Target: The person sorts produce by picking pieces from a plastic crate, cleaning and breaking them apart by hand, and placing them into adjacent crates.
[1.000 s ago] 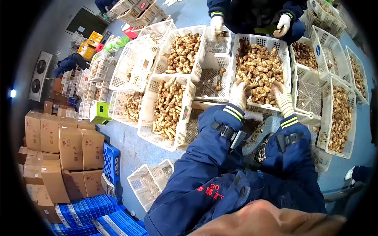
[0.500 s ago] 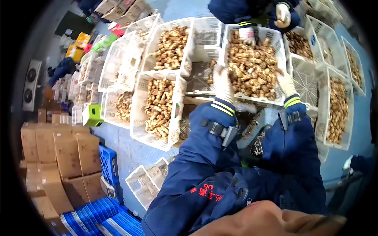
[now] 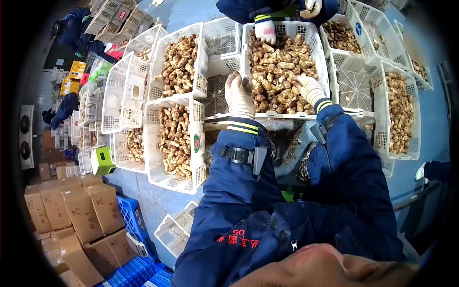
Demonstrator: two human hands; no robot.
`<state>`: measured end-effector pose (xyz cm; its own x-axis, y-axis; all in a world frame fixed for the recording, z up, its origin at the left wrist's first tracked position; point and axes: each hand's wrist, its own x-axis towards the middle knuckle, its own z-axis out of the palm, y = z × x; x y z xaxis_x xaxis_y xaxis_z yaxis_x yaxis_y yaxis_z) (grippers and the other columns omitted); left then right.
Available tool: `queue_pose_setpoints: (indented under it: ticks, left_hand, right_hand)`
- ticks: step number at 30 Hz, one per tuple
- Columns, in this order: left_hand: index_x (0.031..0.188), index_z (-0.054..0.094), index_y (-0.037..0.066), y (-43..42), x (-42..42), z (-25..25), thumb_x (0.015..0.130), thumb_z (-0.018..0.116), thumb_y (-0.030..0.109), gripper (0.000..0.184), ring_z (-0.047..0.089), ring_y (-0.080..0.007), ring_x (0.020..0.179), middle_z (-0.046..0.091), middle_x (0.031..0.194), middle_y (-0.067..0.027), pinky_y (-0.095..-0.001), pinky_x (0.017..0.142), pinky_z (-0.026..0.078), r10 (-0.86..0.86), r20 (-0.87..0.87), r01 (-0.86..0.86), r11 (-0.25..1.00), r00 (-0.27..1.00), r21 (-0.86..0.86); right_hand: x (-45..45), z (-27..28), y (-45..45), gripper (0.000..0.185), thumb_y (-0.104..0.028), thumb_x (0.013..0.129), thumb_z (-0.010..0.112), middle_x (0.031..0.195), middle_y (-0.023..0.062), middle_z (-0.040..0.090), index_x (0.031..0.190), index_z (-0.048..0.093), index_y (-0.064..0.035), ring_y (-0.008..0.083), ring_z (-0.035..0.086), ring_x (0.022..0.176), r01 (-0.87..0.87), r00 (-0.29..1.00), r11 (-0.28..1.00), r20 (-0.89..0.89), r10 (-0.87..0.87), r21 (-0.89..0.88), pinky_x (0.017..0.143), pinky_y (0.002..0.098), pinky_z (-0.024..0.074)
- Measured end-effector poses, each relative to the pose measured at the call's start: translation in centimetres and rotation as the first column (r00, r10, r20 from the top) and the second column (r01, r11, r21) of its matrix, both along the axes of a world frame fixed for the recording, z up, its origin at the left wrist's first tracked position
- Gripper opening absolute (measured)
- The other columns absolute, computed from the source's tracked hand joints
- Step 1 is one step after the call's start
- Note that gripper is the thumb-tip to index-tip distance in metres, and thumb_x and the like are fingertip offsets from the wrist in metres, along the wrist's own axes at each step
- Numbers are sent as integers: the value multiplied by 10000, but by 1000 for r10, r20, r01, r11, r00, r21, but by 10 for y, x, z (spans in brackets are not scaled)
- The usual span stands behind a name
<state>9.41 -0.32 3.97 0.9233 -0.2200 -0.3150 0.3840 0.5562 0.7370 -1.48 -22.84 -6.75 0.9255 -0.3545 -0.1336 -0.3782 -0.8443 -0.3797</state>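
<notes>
A white plastic crate (image 3: 287,115) full of brown and tan mushrooms (image 3: 279,71) stands before me. My left hand (image 3: 239,98), in a pale, soiled glove, is above the left end of the crate, beside a nearly bare crate (image 3: 216,98). Its fingers point up and are apart from the thumb, and I see nothing held. My right hand (image 3: 311,88), gloved too, has its fingertips closed at a mushroom on the right part of the heap; the fingers partly hide it. Across from me, another person's gloved hand (image 3: 265,32) rests on the same heap's far edge.
Mushroom-filled crates stand to the left (image 3: 194,143) and to the right (image 3: 415,115). A second gloved hand (image 3: 311,7) of the co-worker is at the top. Cardboard boxes (image 3: 81,210) and blue plastic crates (image 3: 134,270) are stacked at lower left.
My view has turned, so the crates sit further left. My right hand has moved from the crate's right rim in onto the mushrooms. My left hand has drawn a little away from the heap.
</notes>
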Motion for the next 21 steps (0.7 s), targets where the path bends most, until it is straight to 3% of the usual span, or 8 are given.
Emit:
queue_pose_setpoints:
  ticks: [7, 11, 13, 15, 17, 19, 20, 21]
  left_hand:
    - [1243, 431, 4, -2, -6, 6, 886, 568, 77, 389, 581, -208, 865, 562, 1075, -125, -318, 738, 512, -89, 19, 88, 995, 996, 55]
    - [1243, 450, 7, -3, -9, 12, 896, 548, 79, 367, 595, -189, 836, 549, 1031, -106, -283, 687, 526, -165, -25, 167, 977, 986, 129]
    - [1245, 472, 42, -1, -6, 3, 886, 579, 89, 378, 600, -174, 776, 561, 986, -76, -272, 648, 525, -230, -25, 231, 968, 973, 98]
    - [1261, 467, 47, -2, -7, 0, 886, 582, 89, 394, 596, -164, 779, 560, 971, -70, -267, 639, 518, -237, -26, 239, 964, 971, 119]
    - [1291, 434, 25, -7, -8, 5, 890, 566, 73, 424, 546, -125, 713, 543, 912, -54, -249, 587, 481, -230, -62, 237, 953, 971, 190]
    - [1290, 423, 5, -8, -7, 0, 893, 555, 67, 424, 493, -105, 660, 527, 899, -46, -238, 554, 445, -318, -50, 322, 930, 947, 178]
    - [1296, 409, -9, -9, -3, -17, 894, 555, 63, 433, 452, -98, 630, 514, 861, -40, -232, 519, 409, -376, -40, 378, 920, 926, 102]
    - [1305, 412, 8, -9, 2, -32, 885, 589, 89, 463, 487, -105, 662, 534, 851, -32, -247, 573, 446, -467, 26, 462, 881, 884, 106]
  right_hand:
    - [39, 16, 58, 330, -73, 800, 576, 1129, 117, 628, 1129, 597, -97, 330, 565, 1068, -336, 940, 929, 13, 342, -157, 878, 420, 482]
    - [63, -5, 66, 259, -108, 857, 502, 1126, 96, 629, 1079, 635, -101, 280, 598, 1036, -119, 972, 965, -225, 65, -234, 853, 361, 507]
    - [57, 0, 64, 221, -142, 878, 497, 981, 98, 664, 1009, 675, -139, 291, 620, 969, -278, 954, 911, -198, 225, -305, 835, 391, 507]
    - [56, 28, 59, 264, -270, 894, 543, 1022, 113, 676, 1051, 675, -103, 275, 627, 1005, -211, 940, 961, -308, 150, -178, 867, 388, 501]
    - [46, 36, 45, 378, -345, 900, 562, 1114, 159, 647, 1159, 634, -79, 304, 606, 1053, -27, 1000, 997, -3, 27, 74, 905, 367, 480]
    - [32, 32, 32, 405, -279, 909, 583, 1175, 166, 627, 1232, 580, -34, 251, 600, 1084, -5, 957, 846, 248, -151, 534, 914, 331, 471]
    - [29, 18, 29, 424, -171, 897, 612, 1183, 158, 627, 1270, 532, 17, 203, 599, 1064, -30, 897, 584, 280, -343, 811, 918, 299, 459]
    - [19, 42, 32, 433, -88, 887, 615, 1164, 116, 636, 1290, 507, 31, 166, 589, 1053, -35, 885, 634, 318, -340, 773, 916, 275, 456]
